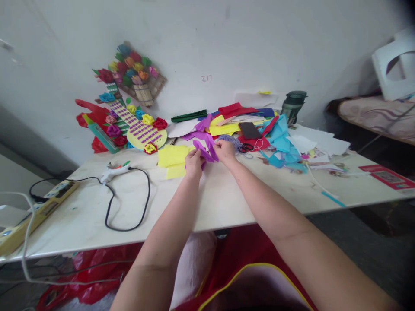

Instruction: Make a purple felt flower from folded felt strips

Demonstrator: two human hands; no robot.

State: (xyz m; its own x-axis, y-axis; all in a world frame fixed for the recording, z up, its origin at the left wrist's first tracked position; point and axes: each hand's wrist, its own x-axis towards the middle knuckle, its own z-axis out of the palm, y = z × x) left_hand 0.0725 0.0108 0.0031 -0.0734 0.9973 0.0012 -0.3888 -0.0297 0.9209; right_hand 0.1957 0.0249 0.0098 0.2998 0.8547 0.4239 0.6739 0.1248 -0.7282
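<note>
Both hands hold a piece of purple crepe paper just above the table, near its middle. My left hand is closed on the paper's left part, thumb on top. At the paper's right edge, my right hand pinches it between thumb and fingers. Yellow crepe paper sheets lie flat just left of my left hand. Beyond my right hand sit a tangle of grey-purple yarn and black-handled scissors, partly covered.
A glue gun with a looping black cord lies at left, near a power strip. Paper-flower crafts lean on the wall. A phone, coloured papers and a dark bottle stand or lie at back right.
</note>
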